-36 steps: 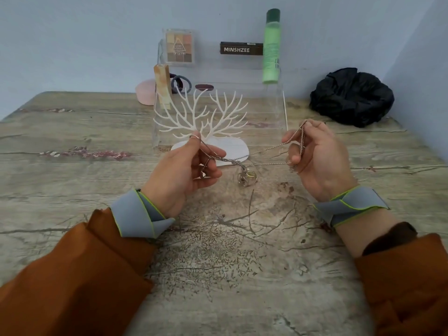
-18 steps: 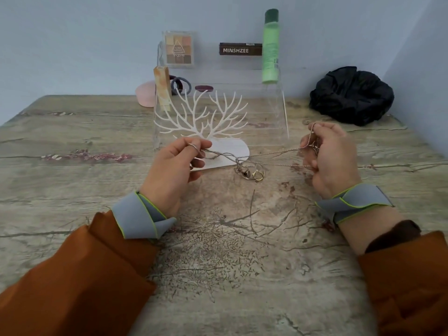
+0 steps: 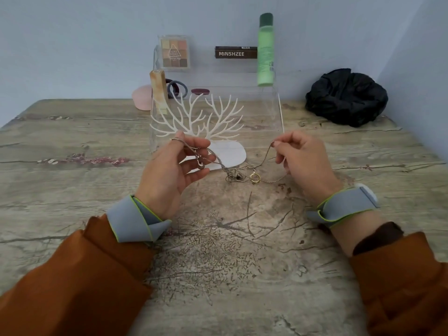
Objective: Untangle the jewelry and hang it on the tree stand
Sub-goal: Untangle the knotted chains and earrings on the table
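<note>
Both hands pinch the tangled chain: the left hand half open, the right hand curled. Its knot sags onto the table, just before the white tree. Behind stand a clear shelf, a green bottle and a black bag.

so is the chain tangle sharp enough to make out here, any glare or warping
Head view: light is soft and even, no glare, only faint shadows under the left hand and right hand; the chain tangle is slightly soft, single links unreadable; wide-angle warp bends the table edges.
</note>
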`<action>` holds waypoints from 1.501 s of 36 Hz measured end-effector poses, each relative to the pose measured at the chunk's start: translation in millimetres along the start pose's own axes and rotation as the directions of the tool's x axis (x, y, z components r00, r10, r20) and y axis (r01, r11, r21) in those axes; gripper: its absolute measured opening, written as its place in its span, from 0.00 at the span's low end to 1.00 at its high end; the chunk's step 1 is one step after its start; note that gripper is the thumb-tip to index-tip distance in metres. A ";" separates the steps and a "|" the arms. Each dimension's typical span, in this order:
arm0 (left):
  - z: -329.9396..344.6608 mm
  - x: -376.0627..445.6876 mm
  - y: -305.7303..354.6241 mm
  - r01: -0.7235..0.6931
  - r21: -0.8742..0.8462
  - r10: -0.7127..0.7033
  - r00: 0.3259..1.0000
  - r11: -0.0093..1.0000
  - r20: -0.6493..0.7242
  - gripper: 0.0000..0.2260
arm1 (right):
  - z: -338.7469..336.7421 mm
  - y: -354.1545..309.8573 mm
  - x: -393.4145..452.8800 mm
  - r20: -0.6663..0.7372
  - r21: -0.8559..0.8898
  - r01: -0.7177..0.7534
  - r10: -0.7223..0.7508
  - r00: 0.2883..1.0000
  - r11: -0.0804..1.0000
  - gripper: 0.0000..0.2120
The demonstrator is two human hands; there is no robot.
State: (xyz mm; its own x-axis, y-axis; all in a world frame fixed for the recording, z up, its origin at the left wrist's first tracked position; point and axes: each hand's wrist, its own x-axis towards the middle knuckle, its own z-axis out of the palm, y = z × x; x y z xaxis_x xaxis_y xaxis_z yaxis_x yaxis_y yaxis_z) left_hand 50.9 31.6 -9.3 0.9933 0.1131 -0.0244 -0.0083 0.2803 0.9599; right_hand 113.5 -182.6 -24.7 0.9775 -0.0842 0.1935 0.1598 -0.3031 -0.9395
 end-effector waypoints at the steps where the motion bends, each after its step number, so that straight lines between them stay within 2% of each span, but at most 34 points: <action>1: 0.3 -0.2 0.5 0.001 -0.004 -0.001 1.000 1.000 0.002 0.19 | 0.9 1.0 -0.7 0.022 -0.037 0.020 -0.019 1.000 0.999 0.06; 9: 2.0 -0.6 1.1 0.013 -0.022 -0.012 1.000 1.000 0.021 0.21 | 2.5 0.9 -5.2 0.130 -0.357 0.206 -0.169 0.977 0.911 0.07; 12: 2.6 -0.9 1.7 0.011 -0.025 -0.010 0.999 1.000 0.040 0.21 | 8.3 -4.6 -10.4 0.217 -0.347 0.324 -0.261 0.941 0.880 0.09; 14: 3.2 -1.2 1.8 0.014 -0.027 -0.012 0.998 1.000 0.056 0.21 | 16.2 -5.5 -15.0 0.318 -0.334 0.431 -0.330 0.889 0.838 0.09; 18: 5.0 -2.4 2.3 0.010 -0.043 -0.005 0.995 0.999 0.104 0.22 | 31.6 -1.6 -21.8 0.531 -0.320 0.548 -0.332 0.780 0.773 0.13; 20: 5.2 -2.9 3.3 0.009 -0.052 -0.002 0.992 0.999 0.123 0.22 | 35.5 0.0 -22.4 0.568 -0.318 0.573 -0.332 0.753 0.755 0.15; 22: 5.5 -3.2 3.6 0.010 -0.060 -0.002 0.991 0.998 0.133 0.22 | 34.4 -0.5 -22.2 0.551 -0.312 0.576 -0.350 0.758 0.756 0.12; 25: 4.8 -2.8 3.6 0.005 -0.062 0.003 0.992 0.998 0.128 0.23 | 30.5 -1.1 -20.3 0.506 -0.299 0.547 -0.356 0.785 0.782 0.07; 27: 4.8 -2.2 3.0 0.013 -0.061 -0.006 0.993 0.998 0.116 0.23 | 27.1 -2.5 -20.3 0.473 -0.243 0.477 -0.326 0.819 0.845 0.04; 30: 3.0 -1.4 3.2 0.029 -0.044 -0.026 0.997 0.999 0.070 0.22 | 24.0 -6.0 -20.8 0.445 -0.139 0.341 -0.249 0.860 0.930 0.05; 35: 1.0 0.1 3.7 0.038 -0.027 -0.037 0.998 0.999 0.044 0.18 | 21.2 -12.8 -23.1 0.432 0.053 0.210 -0.212 0.876 0.976 0.07; 44: -0.1 -1.9 6.1 0.022 -0.041 -0.017 0.994 0.999 0.108 0.18 | 19.3 -13.9 -21.4 0.388 0.304 -0.010 -0.114 0.915 0.953 0.06; 54: 1.7 -4.2 6.4 0.029 -0.044 -0.023 0.989 0.999 0.147 0.17 | 16.1 -15.2 -17.8 0.314 0.418 -0.116 -0.023 0.949 0.901 0.09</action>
State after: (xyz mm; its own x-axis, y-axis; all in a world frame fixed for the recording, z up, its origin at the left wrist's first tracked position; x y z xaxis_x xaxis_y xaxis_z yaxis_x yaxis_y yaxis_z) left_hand 46.9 31.3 -2.6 0.9994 -0.0345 -0.0049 0.0159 0.3250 0.9456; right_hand 95.8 -161.2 -18.4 0.9675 0.2247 0.1165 0.0878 0.1337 -0.9871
